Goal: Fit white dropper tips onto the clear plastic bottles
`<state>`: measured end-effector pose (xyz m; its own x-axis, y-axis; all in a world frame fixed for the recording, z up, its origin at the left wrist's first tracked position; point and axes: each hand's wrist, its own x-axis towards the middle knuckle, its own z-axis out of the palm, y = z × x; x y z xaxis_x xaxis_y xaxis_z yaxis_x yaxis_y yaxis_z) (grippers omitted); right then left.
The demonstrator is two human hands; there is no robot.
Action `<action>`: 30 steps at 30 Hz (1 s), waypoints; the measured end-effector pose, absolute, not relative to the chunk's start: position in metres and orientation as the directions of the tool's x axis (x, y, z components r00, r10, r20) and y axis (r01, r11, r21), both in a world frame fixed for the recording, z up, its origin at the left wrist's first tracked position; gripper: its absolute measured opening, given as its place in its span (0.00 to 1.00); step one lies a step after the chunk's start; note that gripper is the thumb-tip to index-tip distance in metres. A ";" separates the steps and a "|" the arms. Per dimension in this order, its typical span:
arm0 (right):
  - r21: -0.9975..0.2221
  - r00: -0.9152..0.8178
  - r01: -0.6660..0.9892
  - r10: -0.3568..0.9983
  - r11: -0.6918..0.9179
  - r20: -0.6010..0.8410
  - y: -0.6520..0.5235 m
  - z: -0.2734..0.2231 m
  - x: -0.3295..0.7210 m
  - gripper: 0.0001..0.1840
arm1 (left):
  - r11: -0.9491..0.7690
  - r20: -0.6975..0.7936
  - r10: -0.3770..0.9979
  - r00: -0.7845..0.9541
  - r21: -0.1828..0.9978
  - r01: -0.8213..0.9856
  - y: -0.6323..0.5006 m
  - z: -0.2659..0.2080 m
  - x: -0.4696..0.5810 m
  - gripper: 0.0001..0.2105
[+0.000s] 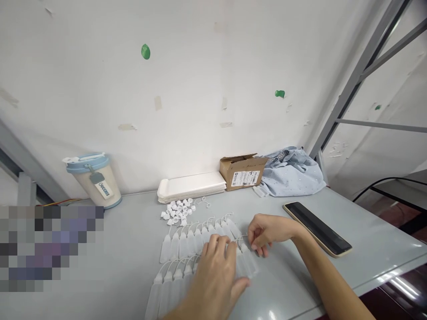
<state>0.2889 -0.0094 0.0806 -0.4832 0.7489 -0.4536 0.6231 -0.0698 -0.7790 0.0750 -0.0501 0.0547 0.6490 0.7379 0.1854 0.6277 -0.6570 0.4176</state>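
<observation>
Two rows of translucent plastic sleeves (pixel 184 245) with thin white cord loops lie on the grey table. My left hand (pixel 216 269) rests palm down over the right part of the front row, fingers stretched out and thumb apart, hiding several sleeves. At the right end of the rows, my right hand (pixel 265 232) has its fingers curled and pinched beside a cord loop. What lies between those fingertips is hidden. A slightly blurred sleeve (pixel 248 262) lies between the two hands. Behind the rows sits a loose pile of small white caps (pixel 178 211).
Along the wall stand a lidded cup (pixel 108 178), a stack of white flat pieces (pixel 193 184), an open cardboard box (pixel 242 173) and a light blue cloth bundle (pixel 293 175). A phone (pixel 316 226) lies right of my right hand. Metal frame posts flank the table.
</observation>
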 end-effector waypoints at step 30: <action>-0.399 0.124 0.917 0.947 0.004 0.295 0.038 0.040 0.316 0.17 | -0.398 0.076 0.912 0.404 0.412 0.820 0.079 0.070 0.040 0.09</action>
